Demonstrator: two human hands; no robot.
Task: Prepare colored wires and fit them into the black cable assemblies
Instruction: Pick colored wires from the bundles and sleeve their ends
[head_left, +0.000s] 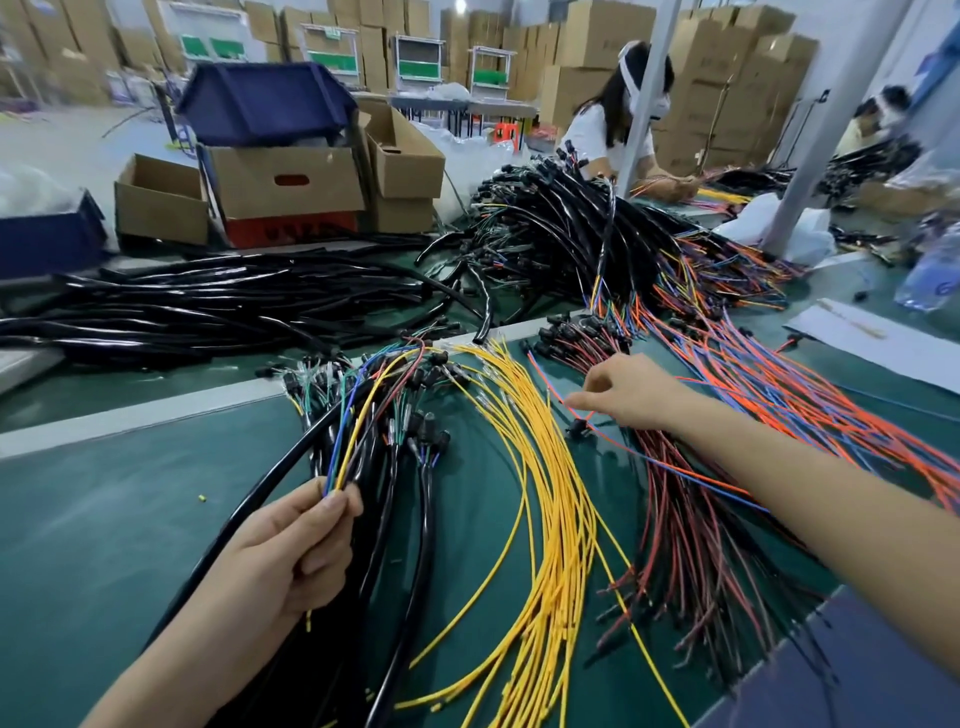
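Your left hand (296, 545) is curled shut, thumb and fingers pinching the loose colored wire ends (337, 467) (blue, yellow and darker ones) that come out of a black cable (249, 504). That cable runs under your palm and down toward your side of the table (104, 519), to the left of the yellow wires (550, 519).

Your right hand (628, 395) is stretched out just right of the yellow wires' far end. Its fingers are folded in, and thumb and forefinger are closed on a thin orange wire (558, 392) that lies with a blue one beside a small black connector (576, 428).

The yellow wires fan across the green table between your two arms. Touching their left edge is a pile of black cable assemblies (405, 457) with short colored leads and black plugs at the far ends. Just right of the yellow wires lies a sheaf of dark red wires (691, 545), passing under your right forearm. Farther right is a spread of orange and blue wires (810, 405).

Beyond the yellow wires, to the left, is a heap of plain black tubing (208, 306). Straight beyond them is a large mound of finished harnesses (561, 223). Cardboard boxes (285, 182) stand behind the tubing, and another person (608, 130) works at the table's far end.
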